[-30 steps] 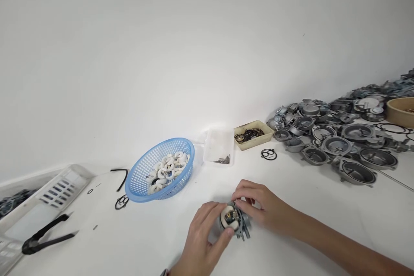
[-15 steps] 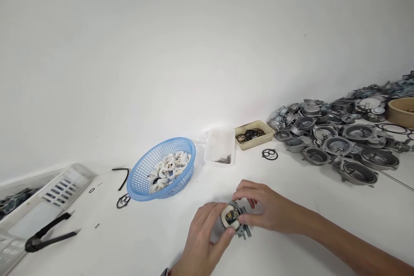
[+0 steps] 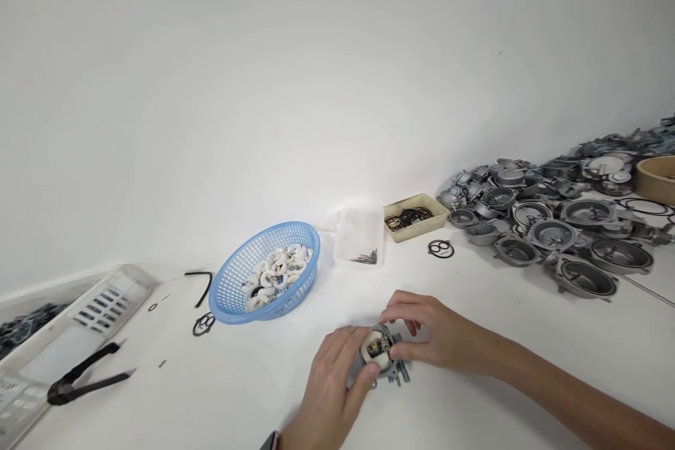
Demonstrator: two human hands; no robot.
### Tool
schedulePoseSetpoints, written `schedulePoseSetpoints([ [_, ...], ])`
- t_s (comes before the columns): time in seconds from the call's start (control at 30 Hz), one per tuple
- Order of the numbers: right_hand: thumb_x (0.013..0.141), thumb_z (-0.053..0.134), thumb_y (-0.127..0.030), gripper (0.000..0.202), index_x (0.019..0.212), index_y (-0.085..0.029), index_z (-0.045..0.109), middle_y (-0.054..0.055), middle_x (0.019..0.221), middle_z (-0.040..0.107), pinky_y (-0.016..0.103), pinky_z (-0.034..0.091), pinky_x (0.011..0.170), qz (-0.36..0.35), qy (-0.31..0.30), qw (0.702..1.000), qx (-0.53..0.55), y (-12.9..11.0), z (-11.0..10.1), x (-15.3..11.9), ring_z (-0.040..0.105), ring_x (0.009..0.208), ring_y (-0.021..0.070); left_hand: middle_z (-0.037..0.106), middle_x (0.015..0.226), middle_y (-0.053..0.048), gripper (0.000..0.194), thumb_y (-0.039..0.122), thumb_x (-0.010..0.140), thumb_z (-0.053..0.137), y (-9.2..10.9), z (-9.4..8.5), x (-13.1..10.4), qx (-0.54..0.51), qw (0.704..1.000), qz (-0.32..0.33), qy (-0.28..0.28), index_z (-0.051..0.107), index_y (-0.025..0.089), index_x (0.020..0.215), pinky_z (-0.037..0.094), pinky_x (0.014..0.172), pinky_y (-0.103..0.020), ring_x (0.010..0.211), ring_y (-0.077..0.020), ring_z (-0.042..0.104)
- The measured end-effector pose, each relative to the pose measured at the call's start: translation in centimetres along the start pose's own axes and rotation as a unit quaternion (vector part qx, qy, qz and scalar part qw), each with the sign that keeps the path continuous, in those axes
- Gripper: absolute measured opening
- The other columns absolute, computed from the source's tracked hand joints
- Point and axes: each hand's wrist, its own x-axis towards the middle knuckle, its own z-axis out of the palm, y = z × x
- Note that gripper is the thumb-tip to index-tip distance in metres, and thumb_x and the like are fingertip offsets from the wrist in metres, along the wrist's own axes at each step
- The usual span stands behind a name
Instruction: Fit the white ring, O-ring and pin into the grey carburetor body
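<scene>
A small grey metal carburetor body [image 3: 387, 358] with a white float on top rests on the white table near the front edge. My left hand [image 3: 332, 387] grips it from the left, thumb on the white float. My right hand [image 3: 437, 334] reaches in from the right, and its fingertips pinch at the top of the part. What the fingertips hold is too small to make out.
A blue basket [image 3: 235, 288] of white floats stands left of centre. Behind are a clear tray of pins [image 3: 360, 235] and a beige tray of black rings [image 3: 414, 216]. Grey metal bowls [image 3: 559, 232] are piled at the right. Black pliers [image 3: 84, 380] lie by a white crate [image 3: 36, 351].
Both hands stay on the carburetor body, which has turned slightly. My right fingers have shifted lower onto its top. The view has drifted a little.
</scene>
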Motion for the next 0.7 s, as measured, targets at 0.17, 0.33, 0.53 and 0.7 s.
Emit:
schedulePoseSetpoints([
  [0.17,0.087,0.080,-0.037,0.027,0.113,-0.031,0.078,0.003,0.108,0.067,0.031,0.050,0.077,-0.004,-0.004,1.000,0.007,0.28,-0.03,0.00,0.057,0.081,0.0177,0.068,0.128,-0.009,0.035,0.034,0.107,0.055,0.11,0.02,0.00,-0.017,1.000,-0.013,-0.006,0.053,0.027,0.141,0.056,0.096,-0.042,0.114,-0.0267,0.064],
  [0.33,0.089,0.078,-0.039,0.029,0.116,-0.031,0.077,0.003,0.108,0.067,0.031,0.050,0.077,-0.005,-0.011,1.000,0.004,0.33,-0.05,-0.13,0.057,0.082,0.0180,0.068,0.127,-0.007,0.035,0.036,0.106,0.057,0.43,-0.10,-0.01,-0.022,0.999,-0.028,-0.006,0.053,0.031,0.140,0.056,0.095,-0.041,0.114,-0.0261,0.065],
  [0.53,0.088,0.079,-0.039,0.027,0.113,-0.029,0.077,0.002,0.107,0.067,0.029,0.049,0.076,-0.003,-0.013,1.000,0.001,0.22,-0.04,-0.08,0.056,0.081,0.0165,0.067,0.129,-0.006,0.035,0.037,0.108,0.053,0.25,-0.15,0.10,-0.028,0.999,-0.033,-0.013,0.050,0.032,0.142,0.055,0.096,-0.042,0.114,-0.0254,0.064],
  [0.7,0.090,0.077,-0.038,0.026,0.114,-0.029,0.076,0.002,0.109,0.066,0.029,0.049,0.078,-0.009,-0.014,1.000,0.001,0.26,-0.03,-0.08,0.057,0.082,0.0158,0.066,0.129,-0.007,0.034,0.037,0.109,0.051,0.17,-0.06,-0.13,-0.030,0.999,-0.032,-0.019,0.050,0.031,0.142,0.055,0.097,-0.043,0.115,-0.0260,0.063],
])
